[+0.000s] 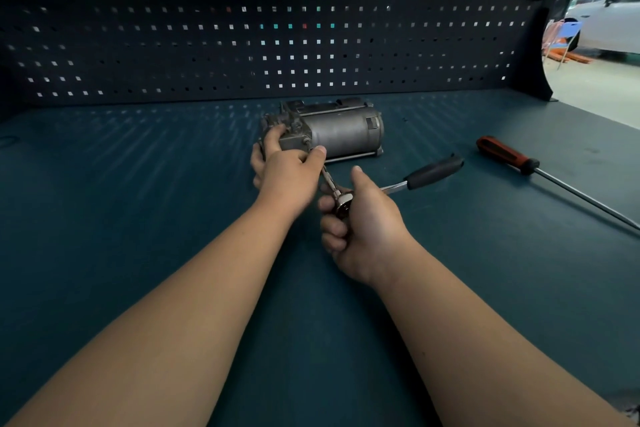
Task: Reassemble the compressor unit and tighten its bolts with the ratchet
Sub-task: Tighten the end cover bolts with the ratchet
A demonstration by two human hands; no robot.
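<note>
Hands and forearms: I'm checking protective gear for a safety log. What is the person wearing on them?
Nothing that shows. The left hand and right hand are ungloved, no ring or watch visible; the left forearm and right forearm are bare, sleeveless to the picture's bottom edge.

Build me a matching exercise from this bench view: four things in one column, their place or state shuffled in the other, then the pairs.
1 compressor unit
2 ratchet
3 screwdriver
4 left hand

A lies untouched, far right
B head gripped by right hand
C rests on its side on the bench
D grips the compressor unit's end

Pairs: 1-C, 2-B, 3-A, 4-D
</note>
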